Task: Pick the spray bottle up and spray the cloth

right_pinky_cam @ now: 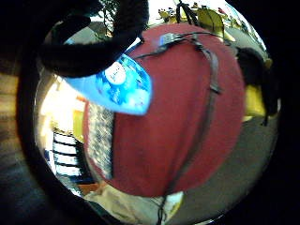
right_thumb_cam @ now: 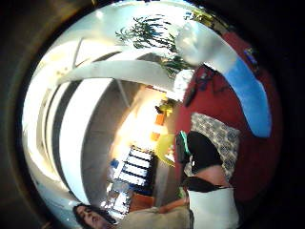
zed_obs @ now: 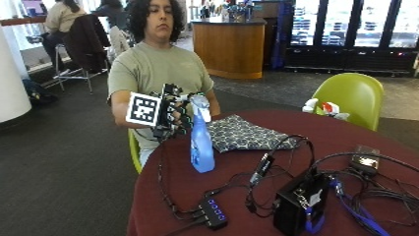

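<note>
Currently gloved right hand [zed_obs: 171, 112] grips blue spray bottle [zed_obs: 201, 142] neck, near table [zed_obs: 367, 135] edge. Risk: nozzle misaimed, mist misses patterned cloth [zed_obs: 245, 132].

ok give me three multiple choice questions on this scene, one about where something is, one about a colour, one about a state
1. Where does the patterned cloth lie?
A. on the red table, beyond the spray bottle
B. on the green chair
C. on the floor

2. What colour is the spray bottle's body?
A. yellow
B. blue
C. black

3. What is the gloved right hand doing?
A. lying flat on the cloth
B. hanging at the person's side
C. gripping the spray bottle near its top

Answers:
1. A, since the outside view shows the cloth spread on the red table, just past the bottle.
2. B, as the bottle's body is clear blue under a pale spray head.
3. C, because the hand's fingers curl round the bottle's neck while its base appears to sit on the table.
</note>
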Demonstrator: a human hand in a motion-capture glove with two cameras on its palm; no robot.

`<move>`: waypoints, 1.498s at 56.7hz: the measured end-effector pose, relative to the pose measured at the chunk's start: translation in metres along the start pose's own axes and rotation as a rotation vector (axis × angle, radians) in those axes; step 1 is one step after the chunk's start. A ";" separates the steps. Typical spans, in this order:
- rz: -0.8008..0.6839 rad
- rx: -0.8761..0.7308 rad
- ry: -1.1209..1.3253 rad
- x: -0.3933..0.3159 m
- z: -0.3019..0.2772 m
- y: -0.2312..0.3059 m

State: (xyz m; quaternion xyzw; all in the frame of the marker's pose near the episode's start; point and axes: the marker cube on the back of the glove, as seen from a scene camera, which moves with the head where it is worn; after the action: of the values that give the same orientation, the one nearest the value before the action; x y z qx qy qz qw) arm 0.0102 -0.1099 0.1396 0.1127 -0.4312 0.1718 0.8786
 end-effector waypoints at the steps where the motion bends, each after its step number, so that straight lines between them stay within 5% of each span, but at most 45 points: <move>1: -0.003 0.011 -0.022 0.001 0.003 -0.004; 15: 0.024 0.203 -0.091 0.010 0.032 -0.050; 25: -0.027 0.176 -0.047 0.020 0.035 -0.068; 39: 0.202 0.160 -0.048 0.028 0.040 -0.097; 52: 0.236 0.126 -0.152 -0.025 0.003 -0.090; 62: 0.007 -0.166 0.018 -0.111 -0.029 -0.064; 85: 0.052 -0.804 0.638 -0.173 0.057 -0.014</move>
State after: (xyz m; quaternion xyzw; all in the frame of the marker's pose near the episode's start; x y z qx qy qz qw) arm -0.1235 -0.1782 0.0360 -0.3030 -0.1762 0.0399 0.9357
